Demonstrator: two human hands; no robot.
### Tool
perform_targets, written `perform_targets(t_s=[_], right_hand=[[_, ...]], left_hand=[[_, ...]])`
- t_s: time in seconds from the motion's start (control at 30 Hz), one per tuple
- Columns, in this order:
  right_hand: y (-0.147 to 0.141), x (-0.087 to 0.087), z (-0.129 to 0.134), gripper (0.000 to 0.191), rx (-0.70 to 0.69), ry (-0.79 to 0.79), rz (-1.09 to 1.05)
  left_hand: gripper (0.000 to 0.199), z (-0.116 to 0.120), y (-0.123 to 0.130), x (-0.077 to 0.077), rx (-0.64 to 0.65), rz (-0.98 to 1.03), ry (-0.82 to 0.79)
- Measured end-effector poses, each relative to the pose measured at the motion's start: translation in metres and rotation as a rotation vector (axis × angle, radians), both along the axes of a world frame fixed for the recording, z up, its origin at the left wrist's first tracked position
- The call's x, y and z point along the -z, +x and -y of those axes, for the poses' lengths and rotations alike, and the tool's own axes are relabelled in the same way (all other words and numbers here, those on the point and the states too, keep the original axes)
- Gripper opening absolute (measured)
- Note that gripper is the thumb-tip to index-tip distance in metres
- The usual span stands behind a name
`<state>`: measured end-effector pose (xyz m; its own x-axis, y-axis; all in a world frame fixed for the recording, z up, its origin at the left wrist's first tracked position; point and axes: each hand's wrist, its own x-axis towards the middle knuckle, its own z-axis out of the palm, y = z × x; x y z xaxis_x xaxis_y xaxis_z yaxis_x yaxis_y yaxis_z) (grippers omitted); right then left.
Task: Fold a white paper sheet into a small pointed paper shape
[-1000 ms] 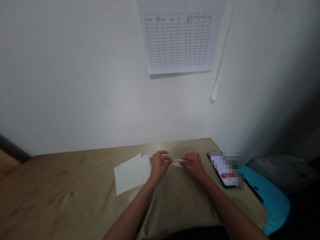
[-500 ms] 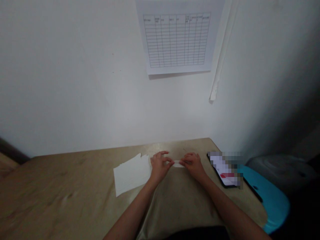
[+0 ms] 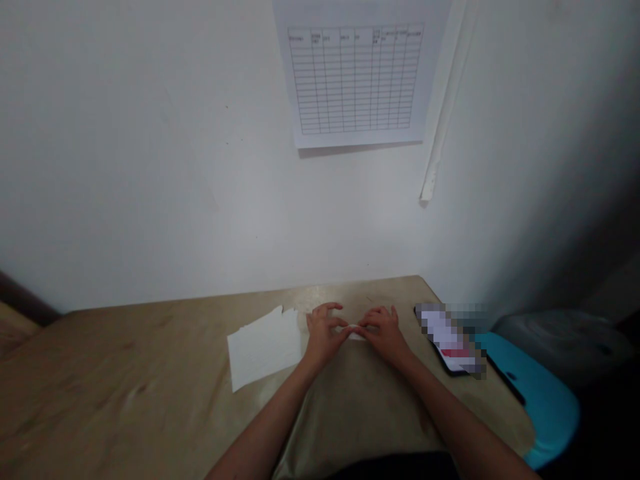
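Observation:
A small piece of white paper [image 3: 357, 335] is pinched between both hands, low over the brown-covered table [image 3: 165, 373]. My left hand [image 3: 324, 331] grips its left end between thumb and index finger, the other fingers loosely raised. On the opposite end, my right hand [image 3: 385, 332] pinches it the same way, and the two sets of fingertips nearly meet. Much of the paper is hidden by the fingers. Just left of my left hand lies a stack of white paper sheets [image 3: 265, 350] with ragged upper edges.
A phone [image 3: 450, 343], partly blurred out, rests at the table's right side. Beyond that edge stands a turquoise stool or chair [image 3: 545, 393]. A printed table sheet [image 3: 357, 80] hangs on the white wall [image 3: 150, 167] behind, beside a white strip [image 3: 443, 127].
My hands have come slightly closer together along the paper, so less of it shows between the fingertips. The stack and the phone stay where they were.

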<state>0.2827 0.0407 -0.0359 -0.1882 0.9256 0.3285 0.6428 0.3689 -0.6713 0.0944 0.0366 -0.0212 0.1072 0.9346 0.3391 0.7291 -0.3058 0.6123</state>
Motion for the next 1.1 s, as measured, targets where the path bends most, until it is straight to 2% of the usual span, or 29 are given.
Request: perform_targets(t_s=[0.2, 0.37, 0.7, 0.93, 1.1], right_hand=[[0.0002, -0.0003, 0.0005, 0.029, -0.023, 0.002, 0.011], [-0.0019, 0.0027, -0.0012, 0.029, -0.04, 0.005, 0.048], [-0.0004, 0.0036, -0.0015, 0.03, -0.007, 0.063, 0.083], [0.0005, 0.0064, -0.0045, 0.024, -0.041, 0.068, 0.097], [0.0007, 0.0058, -0.0047, 0.017, -0.039, 0.072, 0.123]], left_hand=[[0.009, -0.0031, -0.0017, 0.0034, 0.023, -0.021, -0.026], [0.016, -0.0038, -0.0023, 0.0008, 0.021, -0.062, -0.029], [0.013, -0.0021, -0.003, -0.0039, -0.088, -0.057, -0.028], [0.018, -0.0015, -0.0043, -0.0061, -0.177, -0.043, -0.074], [0.01, -0.004, -0.0053, -0.0047, -0.152, -0.027, -0.077]])
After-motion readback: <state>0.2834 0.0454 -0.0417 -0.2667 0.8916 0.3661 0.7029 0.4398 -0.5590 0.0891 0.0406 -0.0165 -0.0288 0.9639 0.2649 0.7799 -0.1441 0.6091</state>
